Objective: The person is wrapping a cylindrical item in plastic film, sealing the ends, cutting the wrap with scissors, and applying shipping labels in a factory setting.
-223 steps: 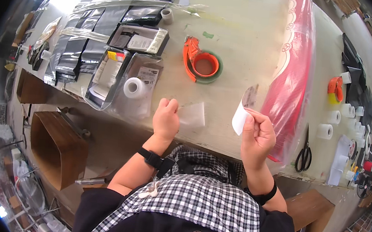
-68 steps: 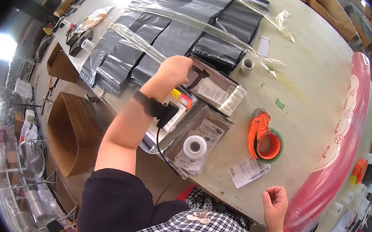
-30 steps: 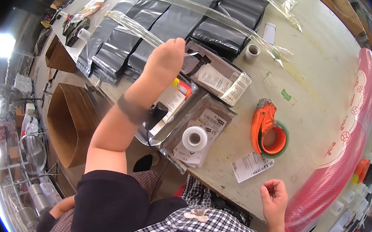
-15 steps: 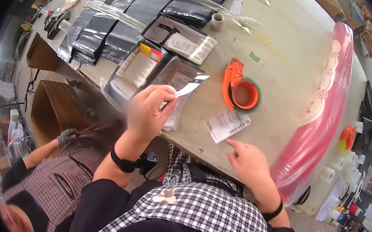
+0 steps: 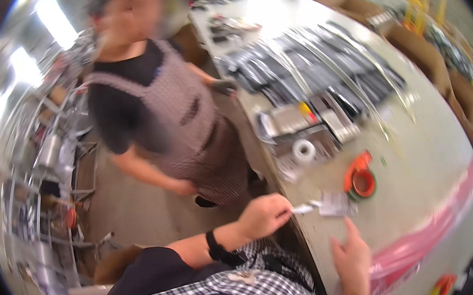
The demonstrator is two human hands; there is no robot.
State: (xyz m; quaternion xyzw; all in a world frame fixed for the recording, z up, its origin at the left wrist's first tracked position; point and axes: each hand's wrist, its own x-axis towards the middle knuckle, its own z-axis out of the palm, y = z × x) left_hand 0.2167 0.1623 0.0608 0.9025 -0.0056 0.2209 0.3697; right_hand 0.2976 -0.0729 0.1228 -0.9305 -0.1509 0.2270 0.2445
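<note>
My left hand (image 5: 267, 215) is closed in a pinch on a small white label strip (image 5: 304, 209), just off the table's near edge. To the right of that strip a printed white label (image 5: 334, 205) lies on the table. My right hand (image 5: 352, 256) is beside this label, its index finger stretched toward it and holding nothing. An orange tape dispenser (image 5: 362, 182) with a roll of tape sits just beyond the label. A white roll (image 5: 304, 150) rests on clear plastic packaging beside two open boxes (image 5: 336, 120). Motion blur softens everything.
Rows of black plastic packages (image 5: 320, 61) cover the far part of the table (image 5: 422, 132). A pink plastic-wrapped roll (image 5: 430, 228) lies on the right. To my left stands a co-worker (image 5: 177, 107) in a checked apron, near the table edge. Another orange dispenser (image 5: 442, 288) lies at lower right.
My view has swung left, bringing the co-worker fully into sight. My left hand, still pinching the strip, is now closer to the label. A white roll now shows on the packaging.
</note>
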